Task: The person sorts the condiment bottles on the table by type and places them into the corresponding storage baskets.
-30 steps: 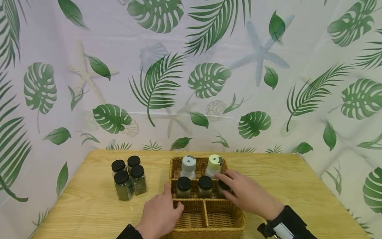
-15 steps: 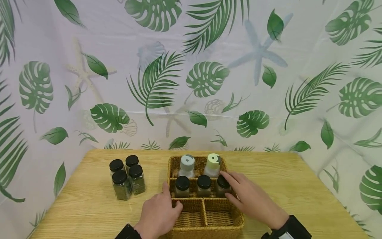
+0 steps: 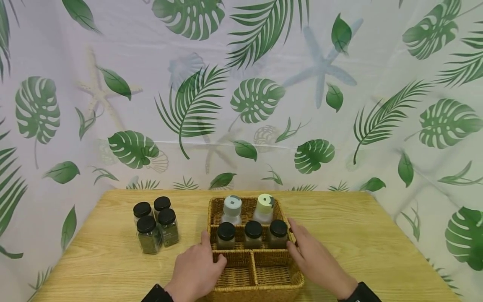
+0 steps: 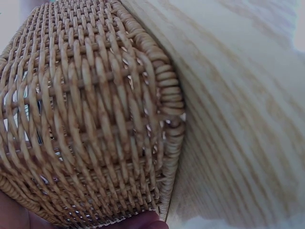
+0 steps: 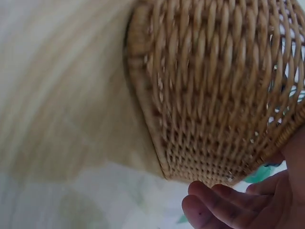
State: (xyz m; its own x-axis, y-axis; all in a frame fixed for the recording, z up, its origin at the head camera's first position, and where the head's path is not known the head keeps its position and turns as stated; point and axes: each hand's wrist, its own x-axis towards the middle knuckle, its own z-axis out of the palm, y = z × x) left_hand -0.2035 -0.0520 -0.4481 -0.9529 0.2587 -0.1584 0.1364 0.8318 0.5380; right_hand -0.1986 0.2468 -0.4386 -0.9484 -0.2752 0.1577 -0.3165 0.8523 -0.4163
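The wicker basket (image 3: 256, 293) stands on the bench (image 3: 362, 235). At its nine o'clock side, the left hand (image 3: 194, 268) pinches the rim between thumb and fingers; at three o'clock, the right hand's (image 3: 320, 258) fingers are loosely spread beside it.

Free passage into the front right compartment (image 3: 274, 275) of the basket (image 3: 260, 295), three black-lidded jars (image 3: 253, 235) a barrier behind.

Wood-grain table (image 3: 351, 235): wicker basket (image 3: 260, 288); four black-lidded jars (image 3: 151, 230) clustered left of basket.
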